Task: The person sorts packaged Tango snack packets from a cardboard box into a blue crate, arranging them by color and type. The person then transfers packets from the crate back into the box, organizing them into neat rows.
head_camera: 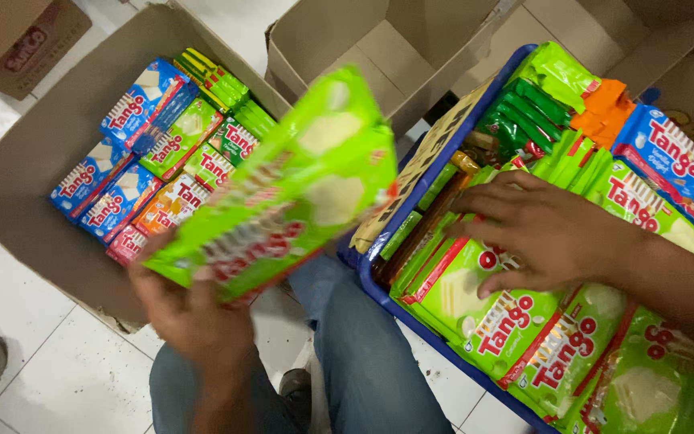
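blurred green wafer packs (283, 193) are gripped from below by the closed left hand (190, 313), between the cardboard box (18, 193) and blue crate (411, 233); the right hand (548, 233) is spread flat on crate packs (516, 321), grasping nothing.

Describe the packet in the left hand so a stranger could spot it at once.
Start at the open cardboard box on the white floor. Just right of it, above the jeans-clad knee, the left hand holds up a green snack packet. It alone is lifted and motion-blurred; its neighbours lie packed.
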